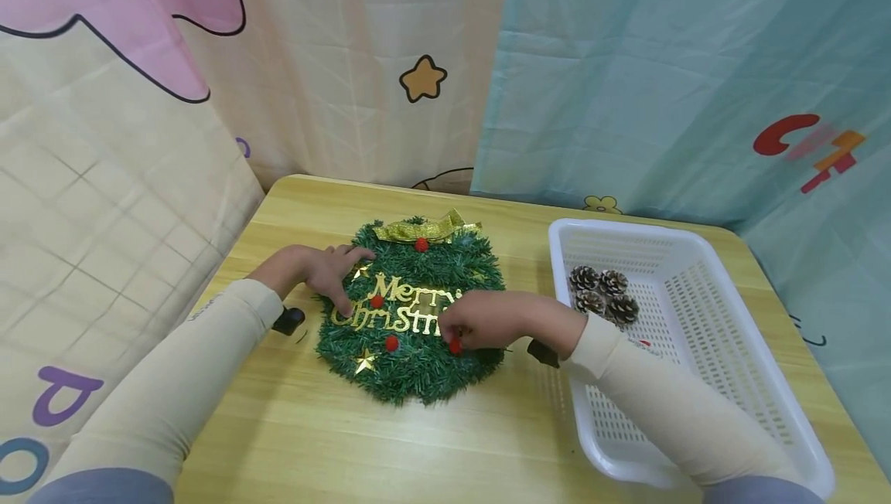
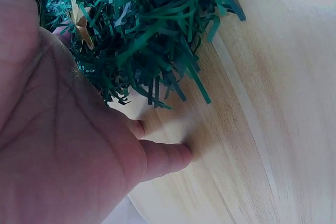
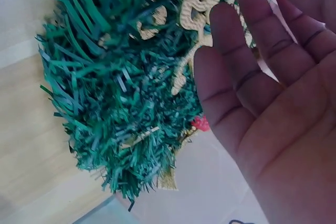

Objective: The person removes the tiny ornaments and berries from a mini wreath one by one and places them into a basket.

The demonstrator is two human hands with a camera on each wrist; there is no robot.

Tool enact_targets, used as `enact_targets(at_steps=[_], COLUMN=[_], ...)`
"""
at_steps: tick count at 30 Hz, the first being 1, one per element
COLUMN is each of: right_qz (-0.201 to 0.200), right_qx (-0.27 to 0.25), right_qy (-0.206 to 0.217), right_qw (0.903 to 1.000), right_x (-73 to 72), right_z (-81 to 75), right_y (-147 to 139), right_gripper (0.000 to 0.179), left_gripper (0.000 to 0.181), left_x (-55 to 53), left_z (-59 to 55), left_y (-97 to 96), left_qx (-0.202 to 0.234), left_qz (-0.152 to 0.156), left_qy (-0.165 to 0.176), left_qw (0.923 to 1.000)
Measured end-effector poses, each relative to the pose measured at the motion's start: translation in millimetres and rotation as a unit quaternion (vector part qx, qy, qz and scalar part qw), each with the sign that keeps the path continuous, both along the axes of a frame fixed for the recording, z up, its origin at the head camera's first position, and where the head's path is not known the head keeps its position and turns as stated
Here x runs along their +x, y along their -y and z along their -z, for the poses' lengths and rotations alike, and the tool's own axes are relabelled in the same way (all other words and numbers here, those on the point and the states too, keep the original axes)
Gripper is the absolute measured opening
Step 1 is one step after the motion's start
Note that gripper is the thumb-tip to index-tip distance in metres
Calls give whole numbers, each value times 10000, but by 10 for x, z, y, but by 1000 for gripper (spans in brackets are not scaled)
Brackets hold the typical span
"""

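Note:
A green tinsel Christmas wreath [image 1: 418, 376] lies flat on the table. Across its middle runs a gold "Merry Christmas" sign [image 1: 400, 317], and a gold bow [image 1: 428, 230] decorates the far side. Red balls [image 1: 393, 343] and gold stars [image 1: 365, 361] dot the greenery. My left hand [image 1: 327, 276] rests with fingers spread over the wreath's left edge; in the left wrist view two fingertips reach the wood beside the tinsel. My right hand [image 1: 490, 320] bends over the lower right of the wreath, pinching a red ball [image 1: 455, 345] at its fingertips, and covers the end of the sign.
To the right stands a white plastic basket [image 1: 710, 257] with slotted walls. Several pine cones [image 1: 612, 281] sit inside it, near its left wall, and my right forearm crosses above the basket. Printed curtains [image 1: 348, 102] hang behind and beside the wooden table [image 1: 418, 458].

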State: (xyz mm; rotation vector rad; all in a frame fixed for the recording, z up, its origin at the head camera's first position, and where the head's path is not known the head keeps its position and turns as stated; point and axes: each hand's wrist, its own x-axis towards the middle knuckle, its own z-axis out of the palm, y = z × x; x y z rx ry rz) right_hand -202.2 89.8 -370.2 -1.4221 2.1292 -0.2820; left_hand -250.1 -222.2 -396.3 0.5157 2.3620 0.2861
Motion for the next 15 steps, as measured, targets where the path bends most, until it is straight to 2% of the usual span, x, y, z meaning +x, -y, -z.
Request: enact_targets(at_steps=[7, 15], right_qz=[-155, -91], right_qx=[-298, -514], right_qy=[7, 323], right_qw=[9994, 9981], right_x=[-17, -4], right_z=[-130, -258], right_y=[-68, -172], right_gripper=[14, 16], left_gripper=[113, 113], left_x=[-7, -10], left_z=[-4, 4], left_y=[-11, -9], left_qx=[-11, -11], left_qz=[16, 22], left_qy=[3, 6], left_qw=[10000, 10000])
